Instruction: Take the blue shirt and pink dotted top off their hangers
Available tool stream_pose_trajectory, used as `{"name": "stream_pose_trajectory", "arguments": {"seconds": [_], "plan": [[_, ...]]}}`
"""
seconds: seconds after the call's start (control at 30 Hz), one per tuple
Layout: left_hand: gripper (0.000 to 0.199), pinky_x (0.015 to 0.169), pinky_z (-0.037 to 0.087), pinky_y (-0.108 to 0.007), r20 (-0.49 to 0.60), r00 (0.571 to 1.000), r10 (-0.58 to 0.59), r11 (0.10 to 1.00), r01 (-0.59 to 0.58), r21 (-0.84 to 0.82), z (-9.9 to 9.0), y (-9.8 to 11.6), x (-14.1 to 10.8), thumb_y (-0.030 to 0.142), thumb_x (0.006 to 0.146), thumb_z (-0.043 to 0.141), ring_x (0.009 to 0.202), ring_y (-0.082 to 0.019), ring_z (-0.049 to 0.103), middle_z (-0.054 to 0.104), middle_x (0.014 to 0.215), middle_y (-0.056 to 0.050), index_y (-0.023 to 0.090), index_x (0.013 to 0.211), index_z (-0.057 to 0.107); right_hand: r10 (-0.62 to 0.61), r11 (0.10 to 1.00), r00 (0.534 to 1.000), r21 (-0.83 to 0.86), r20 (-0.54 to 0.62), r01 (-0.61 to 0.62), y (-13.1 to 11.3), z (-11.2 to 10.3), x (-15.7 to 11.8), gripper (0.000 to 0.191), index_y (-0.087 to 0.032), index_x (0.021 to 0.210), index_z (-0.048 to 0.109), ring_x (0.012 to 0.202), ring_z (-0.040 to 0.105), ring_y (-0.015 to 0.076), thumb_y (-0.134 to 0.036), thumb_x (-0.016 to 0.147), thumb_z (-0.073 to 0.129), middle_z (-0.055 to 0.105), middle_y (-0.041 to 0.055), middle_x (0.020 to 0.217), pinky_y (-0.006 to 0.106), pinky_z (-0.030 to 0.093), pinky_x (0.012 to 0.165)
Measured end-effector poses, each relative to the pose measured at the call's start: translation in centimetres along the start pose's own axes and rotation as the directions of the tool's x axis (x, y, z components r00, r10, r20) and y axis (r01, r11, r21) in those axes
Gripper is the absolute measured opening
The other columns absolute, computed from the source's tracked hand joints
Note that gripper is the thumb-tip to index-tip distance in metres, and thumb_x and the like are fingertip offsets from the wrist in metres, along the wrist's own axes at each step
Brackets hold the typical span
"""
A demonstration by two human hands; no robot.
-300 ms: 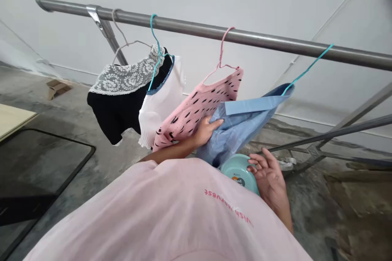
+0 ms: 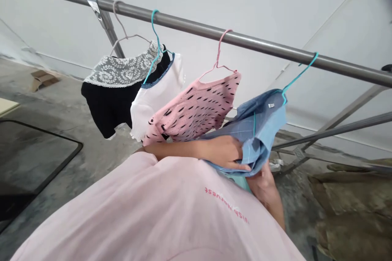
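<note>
A light blue shirt (image 2: 266, 126) hangs from a teal hanger (image 2: 298, 74), its collar side turned toward me. My left hand (image 2: 228, 151) reaches across my body and grips the shirt's lower front, with part of its fingers hidden by the cloth. Beneath the hem is my right hand (image 2: 260, 181), touching the shirt from below; its fingers are hidden behind the fabric. A pink top with black dashes (image 2: 196, 110) hangs just left of the shirt, on a pink hanger (image 2: 218, 51). Under the shirt, a sliver of a teal basin (image 2: 242, 183) shows.
A metal rail (image 2: 190, 23) crosses the view before a white wall. Further left on it hang a white top (image 2: 159, 100) and a black top with a lace collar (image 2: 112, 104). A brace (image 2: 337, 132) slopes at right. Cardboard (image 2: 44, 79) lies on the concrete floor.
My left hand has moved right along the blue shirt, and my right hand has gone from open beside the basin to under the hem. The shirt has swung round, covering most of the basin.
</note>
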State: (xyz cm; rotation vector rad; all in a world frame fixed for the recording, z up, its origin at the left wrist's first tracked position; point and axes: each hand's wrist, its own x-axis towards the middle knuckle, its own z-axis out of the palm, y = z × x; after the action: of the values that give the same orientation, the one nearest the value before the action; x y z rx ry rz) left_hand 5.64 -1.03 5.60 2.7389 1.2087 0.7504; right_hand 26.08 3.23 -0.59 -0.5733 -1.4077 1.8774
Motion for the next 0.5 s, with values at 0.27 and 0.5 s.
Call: {"name": "stream_pose_trajectory", "arguments": {"seconds": [0.27, 0.5], "plan": [[0.048, 0.079, 0.047, -0.036, 0.179, 0.983, -0.045, 0.990, 0.020, 0.136, 2.5, 1.2, 1.8, 0.054, 0.098, 0.045, 0.086, -0.021, 0.066, 0.069, 0.105, -0.013, 0.010, 0.110, 0.061, 0.086, 0.951, 0.980, -0.278, -0.179, -0.134, 2.6, -5.2, 1.2, 0.063, -0.025, 0.109, 0.053, 0.098, 0.064, 0.0197, -0.048, 0.061, 0.085, 0.068, 0.0026, 0.104, 0.032, 0.051, 0.090], [0.049, 0.087, 0.045, -0.036, 0.178, 0.979, 0.099, 0.995, -0.103, 0.013, 0.3, 3.3, 2.9, 0.058, 0.099, 0.038, 0.088, -0.022, 0.063, 0.071, 0.097, -0.014, 0.018, 0.096, 0.067, 0.088, 0.850, 0.984, -0.504, -0.153, -0.155, 2.4, -6.1, 1.1, 0.034, -0.019, 0.074, 0.067, 0.091, 0.062, 0.0274, -0.053, 0.067, 0.071, 0.069, 0.0072, 0.082, 0.039, 0.053, 0.082]]}}
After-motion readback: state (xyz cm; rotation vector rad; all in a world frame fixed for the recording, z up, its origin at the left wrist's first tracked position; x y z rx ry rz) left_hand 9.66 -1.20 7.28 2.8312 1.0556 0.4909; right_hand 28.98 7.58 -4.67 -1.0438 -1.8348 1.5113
